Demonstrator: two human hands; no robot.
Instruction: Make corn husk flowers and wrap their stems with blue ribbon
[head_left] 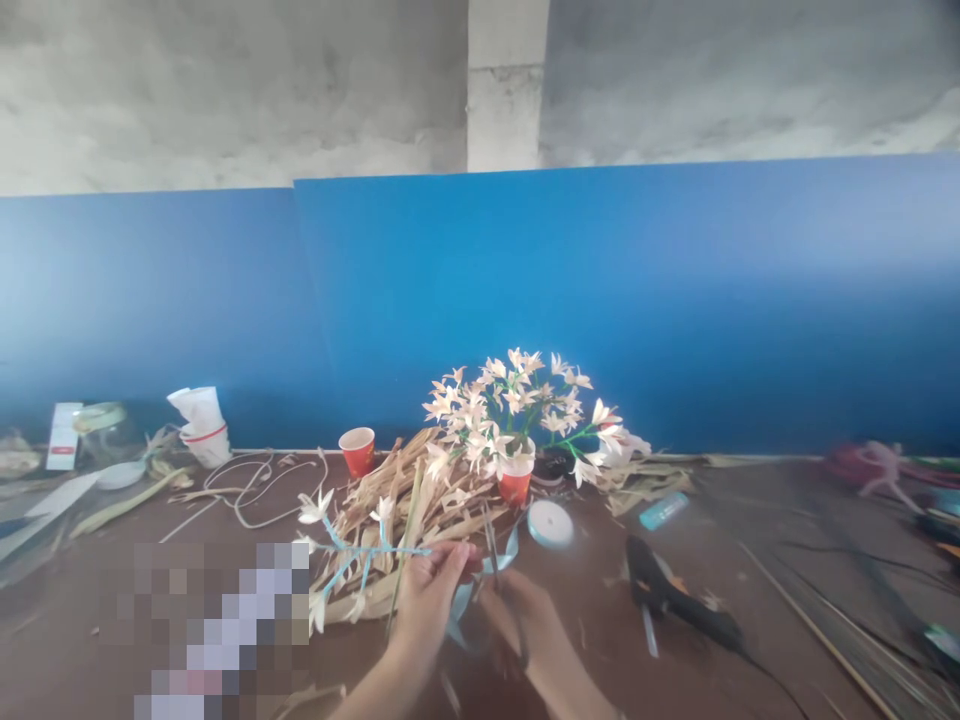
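My left hand [429, 592] is closed on the end of a branch of white artificial flowers [367, 550], its stems wrapped in light blue. The branch points left from my fingers. My right hand [534, 622], somewhat blurred, is wrapped round scissors [492, 545] whose blades point up and away. Between the hands runs a light blue ribbon [460, 602]; whether the blades touch it I cannot tell. Beyond my hands a red paper cup [515, 490] holds a large bunch of white flowers [487, 410]. A ribbon roll [550, 524] lies right of that cup.
Dried husks [409, 490] are heaped behind my left hand, near another red cup [358, 456]. A black glue gun [675, 600] with a cord lies at right, below a teal packet [664, 511]. White cord [255, 490] and a white cup [207, 445] are at left. A blue panel [525, 270] stands behind.
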